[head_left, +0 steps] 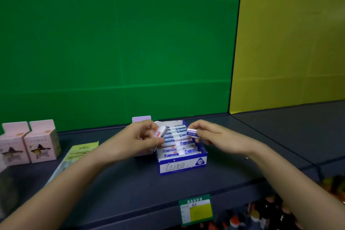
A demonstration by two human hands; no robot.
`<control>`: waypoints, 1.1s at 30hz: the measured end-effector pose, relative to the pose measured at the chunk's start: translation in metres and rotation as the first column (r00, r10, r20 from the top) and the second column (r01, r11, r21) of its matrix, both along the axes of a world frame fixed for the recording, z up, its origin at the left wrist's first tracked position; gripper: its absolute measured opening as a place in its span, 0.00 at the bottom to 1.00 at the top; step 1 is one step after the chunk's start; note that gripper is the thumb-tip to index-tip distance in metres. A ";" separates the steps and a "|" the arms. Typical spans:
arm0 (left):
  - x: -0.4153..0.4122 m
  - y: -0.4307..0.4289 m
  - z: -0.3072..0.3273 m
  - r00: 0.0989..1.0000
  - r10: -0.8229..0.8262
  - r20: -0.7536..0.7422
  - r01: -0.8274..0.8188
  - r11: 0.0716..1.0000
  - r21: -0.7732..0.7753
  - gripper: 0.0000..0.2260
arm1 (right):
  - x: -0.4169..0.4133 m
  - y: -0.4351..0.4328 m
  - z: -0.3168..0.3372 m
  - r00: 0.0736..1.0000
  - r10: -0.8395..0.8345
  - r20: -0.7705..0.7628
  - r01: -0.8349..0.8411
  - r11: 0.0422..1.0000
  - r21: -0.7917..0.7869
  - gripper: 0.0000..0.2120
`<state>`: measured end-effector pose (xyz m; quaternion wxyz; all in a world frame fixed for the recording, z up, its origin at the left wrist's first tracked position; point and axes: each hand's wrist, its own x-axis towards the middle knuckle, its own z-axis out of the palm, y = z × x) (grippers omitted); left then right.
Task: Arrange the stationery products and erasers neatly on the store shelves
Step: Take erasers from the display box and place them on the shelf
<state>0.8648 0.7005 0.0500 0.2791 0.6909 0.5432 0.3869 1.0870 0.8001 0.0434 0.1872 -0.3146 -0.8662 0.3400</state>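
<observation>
A blue and white open display box [182,166] marked 2B stands on the dark grey shelf [130,188]; several blue-and-white wrapped erasers [183,144] lie in rows inside it. My left hand [139,139] holds a few erasers [161,132] at the box's left side, one tilted up above the box. Over the back right of the box, my right hand [209,135] pinches a single eraser [192,132] by its end. Part of the box's left wall is hidden behind my left hand.
Two pink cartons [28,143] with star windows stand at the left. A yellow-green flat packet [74,155] lies beside them. A lilac box [141,119] peeks out behind my left hand. A green price tag [196,210] hangs on the shelf's front edge; bottles show below.
</observation>
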 end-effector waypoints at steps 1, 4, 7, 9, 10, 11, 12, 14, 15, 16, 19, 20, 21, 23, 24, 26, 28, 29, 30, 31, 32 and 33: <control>0.000 0.003 0.001 1.000 0.005 -0.003 -0.005 1.000 0.005 0.05 | -0.001 0.005 0.000 1.000 0.013 0.001 -0.013 1.000 -0.005 0.12; 0.001 0.011 0.005 1.000 0.023 -0.006 -0.023 1.000 0.015 0.04 | -0.002 0.020 0.004 0.996 0.035 0.087 -0.039 0.998 0.049 0.14; 0.004 0.016 0.008 0.999 0.052 0.006 -0.052 0.998 0.021 0.05 | -0.001 0.030 0.008 0.990 0.027 0.136 -0.040 0.995 0.095 0.14; 0.007 0.019 0.008 0.997 0.072 0.005 -0.072 0.997 0.022 0.07 | -0.001 0.035 0.010 0.990 0.059 0.132 -0.075 0.990 0.122 0.14; 0.009 0.020 0.008 0.997 0.080 0.004 -0.080 0.997 0.021 0.08 | -0.001 0.037 0.012 0.988 0.083 0.131 -0.100 0.986 0.131 0.14; 0.010 0.020 0.008 0.996 0.091 0.007 -0.091 0.996 0.017 0.09 | -0.001 0.039 0.013 0.986 0.108 0.129 -0.125 0.983 0.134 0.14; 0.010 0.021 0.008 0.995 0.102 0.009 -0.102 0.995 0.016 0.11 | -0.001 0.040 0.014 0.984 0.128 0.125 -0.144 0.981 0.132 0.15; 0.012 0.021 0.009 0.992 0.129 0.001 -0.129 0.991 0.021 0.14 | -0.001 0.045 0.016 0.979 0.160 0.128 -0.176 0.976 0.125 0.14; 0.012 0.022 0.009 0.989 0.145 -0.008 -0.145 0.989 0.024 0.14 | -0.001 0.047 0.016 0.974 0.173 0.145 -0.193 0.972 0.137 0.14; 0.013 0.022 0.008 0.987 0.158 -0.013 -0.158 0.987 0.027 0.12 | 0.000 0.050 0.016 0.969 0.184 0.165 -0.210 0.966 0.154 0.14; 0.014 0.022 0.008 0.980 0.197 -0.023 -0.196 0.980 0.024 0.08 | 0.000 0.055 0.014 0.961 0.228 0.158 -0.251 0.958 0.139 0.16; 0.014 0.022 0.008 0.978 0.207 -0.031 -0.206 0.978 0.027 0.08 | -0.001 0.056 0.013 0.960 0.242 0.141 -0.259 0.958 0.123 0.17; 0.015 0.021 0.008 0.976 0.214 -0.042 -0.213 0.977 0.030 0.09 | -0.002 0.057 0.013 0.958 0.253 0.136 -0.269 0.956 0.115 0.16; 0.015 0.020 0.008 0.972 0.226 -0.071 -0.224 0.974 0.037 0.14 | -0.004 0.060 0.013 0.951 0.265 0.158 -0.286 0.950 0.127 0.15; 0.015 0.019 0.008 0.969 0.233 -0.086 -0.231 0.972 0.040 0.16 | -0.005 0.062 0.013 0.948 0.265 0.178 -0.291 0.947 0.139 0.14; 0.016 0.019 0.009 0.961 0.251 -0.117 -0.247 0.968 0.048 0.18 | -0.007 0.065 0.011 0.945 0.261 0.198 -0.294 0.942 0.160 0.14; 0.016 0.019 0.009 0.957 0.259 -0.131 -0.255 0.966 0.049 0.18 | -0.009 0.068 0.007 0.948 0.257 0.189 -0.289 0.943 0.165 0.13; 0.016 0.020 0.008 0.956 0.260 -0.138 -0.256 0.965 0.049 0.16 | -0.010 0.068 0.006 0.950 0.254 0.180 -0.284 0.944 0.166 0.12; 0.016 0.020 0.008 0.953 0.262 -0.151 -0.257 0.965 0.050 0.16 | -0.010 0.068 0.005 0.954 0.252 0.164 -0.278 0.947 0.162 0.12; 0.015 0.020 0.008 0.950 0.265 -0.166 -0.260 0.964 0.053 0.15 | -0.010 0.069 0.005 0.956 0.253 0.150 -0.276 0.947 0.166 0.12; 0.015 0.020 0.008 0.947 0.267 -0.178 -0.261 0.964 0.056 0.14 | -0.011 0.069 0.005 0.956 0.253 0.148 -0.279 0.941 0.190 0.13; 0.014 0.021 0.008 0.946 0.267 -0.184 -0.261 0.964 0.058 0.13 | -0.011 0.069 0.006 0.954 0.251 0.162 -0.284 0.931 0.231 0.15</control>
